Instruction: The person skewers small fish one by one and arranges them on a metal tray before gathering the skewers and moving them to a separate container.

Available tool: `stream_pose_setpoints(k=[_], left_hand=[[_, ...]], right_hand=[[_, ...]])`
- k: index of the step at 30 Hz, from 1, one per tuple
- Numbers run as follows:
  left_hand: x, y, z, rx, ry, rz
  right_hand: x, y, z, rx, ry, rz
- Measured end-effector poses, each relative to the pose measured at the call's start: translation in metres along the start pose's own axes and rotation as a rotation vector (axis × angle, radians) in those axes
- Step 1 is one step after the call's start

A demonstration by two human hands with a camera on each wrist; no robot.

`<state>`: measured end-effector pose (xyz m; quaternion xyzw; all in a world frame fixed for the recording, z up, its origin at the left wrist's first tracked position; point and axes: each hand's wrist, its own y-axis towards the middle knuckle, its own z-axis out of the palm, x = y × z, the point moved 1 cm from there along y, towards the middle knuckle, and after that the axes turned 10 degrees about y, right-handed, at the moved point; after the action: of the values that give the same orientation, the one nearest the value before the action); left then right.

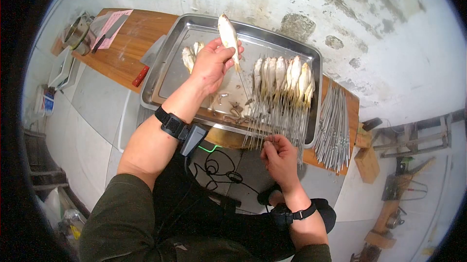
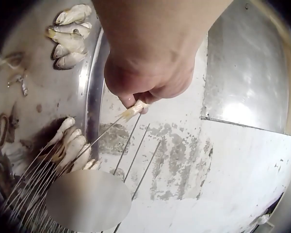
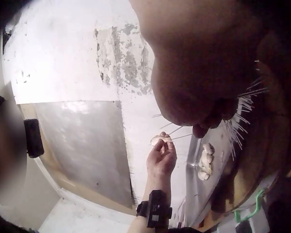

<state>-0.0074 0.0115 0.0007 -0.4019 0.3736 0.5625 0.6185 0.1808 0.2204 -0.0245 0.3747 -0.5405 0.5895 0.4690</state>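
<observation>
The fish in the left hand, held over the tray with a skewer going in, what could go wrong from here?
1. The skewer is thin and the left hand grips the fish close by; its tip might prick a finger.
2. The right hand pinches only the skewer's far end, so it may bend or wander off line.
3. The fish looks slick; it could drop into the tray.

Left hand raised, fingers curled, gripping — right hand low, fingers pinching.
</observation>
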Motion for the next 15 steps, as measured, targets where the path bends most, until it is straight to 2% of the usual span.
stream_pose_setpoints(k=[9,11,15], left_hand=[[-0.001,-0.003,0.003,-0.013,0.034,0.001],[-0.001,-0.004,0.004,-0.009,0.048,-0.001],[0.0,-0.005,0.006,-0.019,0.032,0.0]], right_hand=[[0.002,-0.001,0.004,-0.004,0.023,0.023],[0.007,-0.003,0.008,-0.028,0.032,0.075],[-0.002,-0.003,0.012,-0.023,0.012,0.004]])
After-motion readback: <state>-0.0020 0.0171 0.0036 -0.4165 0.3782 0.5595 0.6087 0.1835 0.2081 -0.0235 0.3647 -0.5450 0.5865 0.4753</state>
